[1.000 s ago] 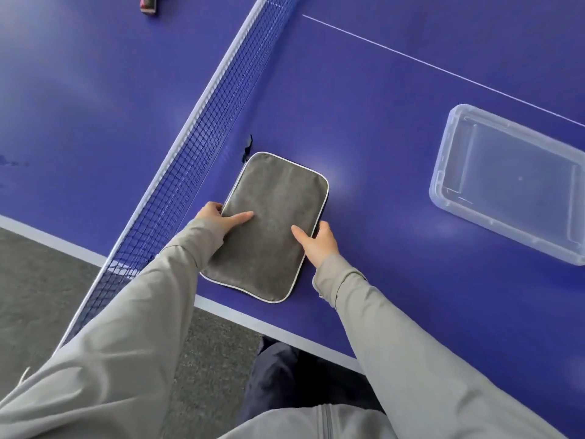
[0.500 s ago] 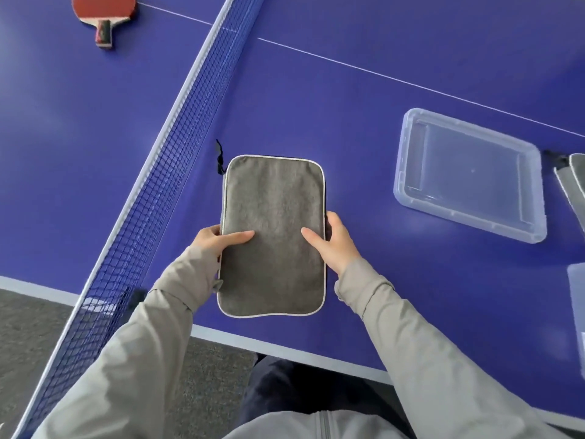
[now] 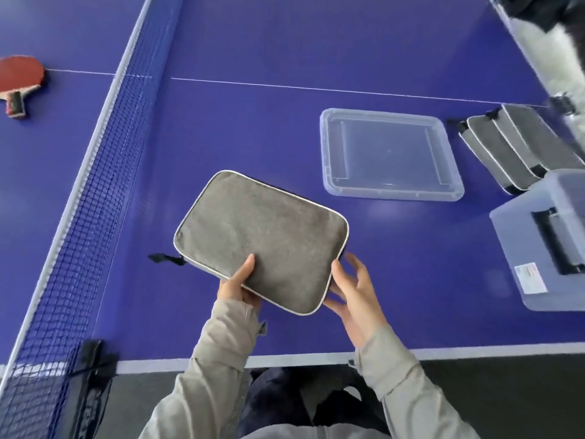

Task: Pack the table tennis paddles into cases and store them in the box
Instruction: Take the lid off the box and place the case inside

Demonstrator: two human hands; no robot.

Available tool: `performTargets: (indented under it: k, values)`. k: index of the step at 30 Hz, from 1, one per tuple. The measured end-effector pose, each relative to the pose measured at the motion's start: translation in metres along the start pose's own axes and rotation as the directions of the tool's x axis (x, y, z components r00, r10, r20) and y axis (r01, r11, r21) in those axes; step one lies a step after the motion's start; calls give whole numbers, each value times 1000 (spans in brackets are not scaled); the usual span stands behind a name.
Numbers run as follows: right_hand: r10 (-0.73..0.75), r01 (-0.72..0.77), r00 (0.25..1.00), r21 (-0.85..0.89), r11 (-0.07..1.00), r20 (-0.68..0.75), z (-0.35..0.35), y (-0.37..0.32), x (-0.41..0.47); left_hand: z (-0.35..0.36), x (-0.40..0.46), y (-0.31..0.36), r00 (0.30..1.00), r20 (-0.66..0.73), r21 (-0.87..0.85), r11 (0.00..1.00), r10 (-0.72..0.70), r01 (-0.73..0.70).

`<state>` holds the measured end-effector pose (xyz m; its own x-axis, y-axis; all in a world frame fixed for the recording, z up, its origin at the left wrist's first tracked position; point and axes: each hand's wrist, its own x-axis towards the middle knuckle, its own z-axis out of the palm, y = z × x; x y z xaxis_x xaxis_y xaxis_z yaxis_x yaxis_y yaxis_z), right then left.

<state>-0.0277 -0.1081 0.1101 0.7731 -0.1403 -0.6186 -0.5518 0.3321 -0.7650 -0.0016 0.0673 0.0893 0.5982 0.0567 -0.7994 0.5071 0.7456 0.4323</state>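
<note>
The blue table (image 3: 285, 52) spreads out beyond both hands, its white-edged near border running just under the wrists. The net (image 3: 95, 185) crosses it well to the left of the left hand, reaching from the far edge down to a clamp at the near edge. Well to the right of the right hand stands the clear plastic box (image 3: 538, 248), with a black handle and a white label on the side turned this way. Its clear lid (image 3: 391, 155) lies flat on the table, ahead of the right hand and apart from it. The grey case (image 3: 262, 239), edged in pale piping, sits tilted between the two hands and extends away from them; whether it is off the table or resting on it cannot be told. A black zipper pull hangs from its corner to the left of the left hand. Two more grey cases (image 3: 512, 150) lie side by side far ahead and right of the right hand, just beyond the box. The red paddle (image 3: 17, 77) rests across the net, far left of the left hand. The left hand (image 3: 237, 286) grips the case's near edge, thumb on top. The right hand (image 3: 351, 296) is spread loose, fingertips at the case's near right corner.
</note>
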Motion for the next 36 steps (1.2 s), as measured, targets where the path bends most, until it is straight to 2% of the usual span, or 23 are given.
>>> performTargets:
  k: [2,6,12,17,20,22,25,27,29,31,36]
  values:
    - [0,1,1000,61,998,-20,-10,3,-7,14,-14,-24,999,25,-75,997,22,-20]
    - [-27,44,990,125,991,-140,-52,-2,-16,25,-35,-74,996,64,-53,997,57,-53]
    - [-126,152,983,214,965,-132,-150,-22,-42,58,-74,-150,990,131,3,999,51,-52]
    - [-182,203,978,298,933,-97,-236,-53,-67,87,-100,-208,940,323,102,984,105,-145]
    - [-224,243,970,294,924,-98,-285,-73,-80,92,-107,-223,890,434,125,969,139,-212]
    - [-255,271,962,271,924,-96,-315,-86,-88,91,-104,-219,879,445,102,966,170,-238]
    - [-285,299,954,232,926,-93,-354,-107,-96,106,-98,-198,860,485,163,950,157,-265]
    - [-286,302,953,207,931,-103,-375,-120,-97,127,-96,-188,857,502,327,892,116,-312]
    - [-288,305,951,192,933,-110,-395,-133,-93,156,-97,-188,826,555,497,756,101,-426]
    - [-290,307,950,174,936,-114,-412,-147,-87,187,-99,-196,799,594,565,660,92,-496]
    - [-290,304,943,72,950,-163,-466,-191,-61,255,-88,-223,805,590,601,635,57,-485]
